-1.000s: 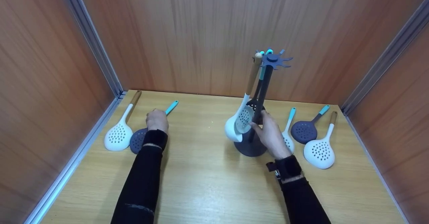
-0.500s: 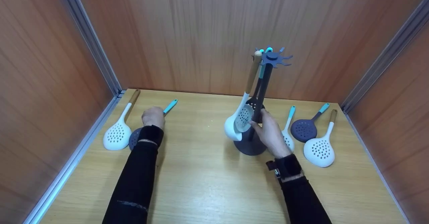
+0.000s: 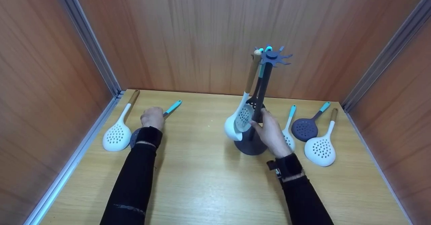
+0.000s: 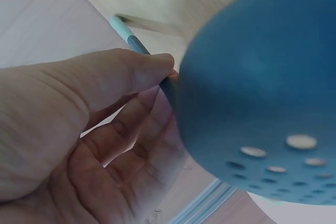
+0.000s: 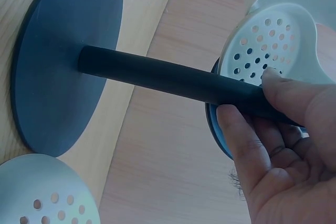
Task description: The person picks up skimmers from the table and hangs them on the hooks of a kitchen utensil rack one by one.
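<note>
My left hand (image 3: 152, 118) pinches the neck of a dark blue skimmer (image 4: 257, 87) between thumb and fingers. The skimmer's turquoise handle end (image 3: 174, 106) points away to the back right; in the head view its perforated head is mostly hidden behind my wrist. With thumb and fingers, my right hand (image 3: 271, 132) grips the dark pole (image 5: 173, 82) of an upright utensil stand. From the stand's hooked top (image 3: 272, 56) hang a white ladle (image 3: 232, 127) with a wooden handle, a pale perforated spoon (image 3: 244, 117) and a dark perforated utensil behind them.
A white skimmer (image 3: 117, 137) with a wooden handle lies left of my left hand. Right of the stand lie a white slotted spoon (image 3: 288, 139), a dark skimmer (image 3: 304, 129) and another white skimmer (image 3: 320, 151). Wooden panels (image 3: 202, 33) enclose the table's back and sides.
My left hand has shifted slightly left, and less of the dark skimmer's head shows beside my wrist. My right hand stays on the pole.
</note>
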`<act>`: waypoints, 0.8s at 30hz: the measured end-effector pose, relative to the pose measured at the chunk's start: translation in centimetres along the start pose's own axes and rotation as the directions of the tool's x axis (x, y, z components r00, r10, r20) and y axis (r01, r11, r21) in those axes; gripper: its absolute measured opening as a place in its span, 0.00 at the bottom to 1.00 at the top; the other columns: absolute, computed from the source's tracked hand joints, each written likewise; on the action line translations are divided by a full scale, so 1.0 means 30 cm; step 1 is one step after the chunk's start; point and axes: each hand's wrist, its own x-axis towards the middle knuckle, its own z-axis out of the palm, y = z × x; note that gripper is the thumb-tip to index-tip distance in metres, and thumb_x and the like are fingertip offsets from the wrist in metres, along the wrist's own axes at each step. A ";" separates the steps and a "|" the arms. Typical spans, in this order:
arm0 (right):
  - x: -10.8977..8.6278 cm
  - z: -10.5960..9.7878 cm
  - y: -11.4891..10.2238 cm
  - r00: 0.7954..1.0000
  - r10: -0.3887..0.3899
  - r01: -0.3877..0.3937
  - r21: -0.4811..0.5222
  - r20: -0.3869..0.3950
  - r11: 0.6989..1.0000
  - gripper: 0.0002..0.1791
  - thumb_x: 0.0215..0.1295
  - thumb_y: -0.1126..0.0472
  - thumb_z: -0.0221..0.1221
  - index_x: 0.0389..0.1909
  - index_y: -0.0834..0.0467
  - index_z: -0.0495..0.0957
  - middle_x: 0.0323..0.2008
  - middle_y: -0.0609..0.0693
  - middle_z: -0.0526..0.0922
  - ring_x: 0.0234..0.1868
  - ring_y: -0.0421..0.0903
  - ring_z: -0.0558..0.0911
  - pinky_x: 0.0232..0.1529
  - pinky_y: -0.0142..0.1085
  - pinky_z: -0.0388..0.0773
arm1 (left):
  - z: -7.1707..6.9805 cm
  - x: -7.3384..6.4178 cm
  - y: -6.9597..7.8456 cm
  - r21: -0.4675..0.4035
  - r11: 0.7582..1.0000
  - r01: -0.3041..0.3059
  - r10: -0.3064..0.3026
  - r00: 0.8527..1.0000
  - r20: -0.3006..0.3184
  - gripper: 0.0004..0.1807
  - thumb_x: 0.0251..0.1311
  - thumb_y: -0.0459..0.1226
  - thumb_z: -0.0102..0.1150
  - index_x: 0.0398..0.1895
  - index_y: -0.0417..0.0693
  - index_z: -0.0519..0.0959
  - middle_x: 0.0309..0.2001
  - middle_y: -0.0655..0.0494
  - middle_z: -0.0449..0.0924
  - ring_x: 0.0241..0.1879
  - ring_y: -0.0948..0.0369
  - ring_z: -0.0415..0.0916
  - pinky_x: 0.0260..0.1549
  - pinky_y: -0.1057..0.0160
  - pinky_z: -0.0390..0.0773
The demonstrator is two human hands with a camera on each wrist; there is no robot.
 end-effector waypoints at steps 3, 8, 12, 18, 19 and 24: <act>0.002 -0.002 -0.002 1.000 0.011 -0.011 0.005 0.006 1.000 0.16 0.87 0.63 0.68 0.67 0.63 0.80 0.71 0.67 0.87 0.76 0.67 0.86 0.76 0.63 0.87 | -0.005 -0.005 0.010 0.000 1.000 -0.009 0.009 1.000 -0.023 0.12 0.80 0.23 0.56 0.52 0.27 0.90 0.55 0.25 0.93 0.55 0.30 0.93 0.52 0.32 0.96; 0.008 -0.003 -0.005 0.999 0.044 -0.045 0.018 0.014 0.999 0.18 0.88 0.62 0.67 0.71 0.62 0.79 0.73 0.66 0.86 0.79 0.67 0.84 0.79 0.65 0.84 | -0.017 -0.019 0.023 0.004 1.000 -0.021 0.021 0.997 -0.072 0.13 0.81 0.22 0.55 0.52 0.27 0.90 0.54 0.26 0.93 0.54 0.30 0.94 0.49 0.32 0.96; 0.011 0.001 -0.002 0.999 0.035 -0.035 0.005 0.012 0.999 0.16 0.89 0.62 0.66 0.69 0.62 0.79 0.72 0.67 0.86 0.79 0.67 0.84 0.80 0.66 0.83 | -0.020 -0.028 0.027 0.008 1.000 -0.029 0.030 0.991 -0.130 0.14 0.79 0.20 0.52 0.51 0.26 0.90 0.51 0.25 0.93 0.51 0.30 0.94 0.44 0.33 0.97; 0.005 0.004 0.000 1.000 0.020 -0.020 -0.008 -0.003 1.000 0.16 0.88 0.62 0.67 0.67 0.61 0.79 0.69 0.66 0.87 0.77 0.67 0.85 0.79 0.65 0.83 | -0.027 -0.041 0.028 -0.005 0.999 -0.044 0.043 0.987 -0.157 0.16 0.80 0.20 0.51 0.57 0.26 0.88 0.53 0.23 0.92 0.52 0.28 0.93 0.44 0.31 0.96; 0.004 0.004 -0.001 1.000 0.019 -0.019 -0.007 -0.004 1.000 0.16 0.88 0.62 0.67 0.67 0.62 0.79 0.69 0.66 0.87 0.77 0.67 0.86 0.79 0.65 0.84 | -0.029 -0.043 0.027 -0.010 0.999 -0.045 0.043 0.988 -0.151 0.16 0.80 0.20 0.51 0.59 0.27 0.87 0.54 0.23 0.91 0.53 0.27 0.92 0.45 0.31 0.96; 0.003 0.003 0.001 1.000 0.012 -0.012 -0.011 -0.008 1.000 0.19 0.87 0.61 0.68 0.70 0.62 0.79 0.69 0.66 0.87 0.75 0.66 0.87 0.78 0.64 0.85 | -0.041 -0.054 0.025 -0.033 0.997 -0.064 0.058 0.986 -0.153 0.16 0.80 0.19 0.51 0.60 0.27 0.86 0.55 0.23 0.89 0.54 0.26 0.91 0.48 0.28 0.95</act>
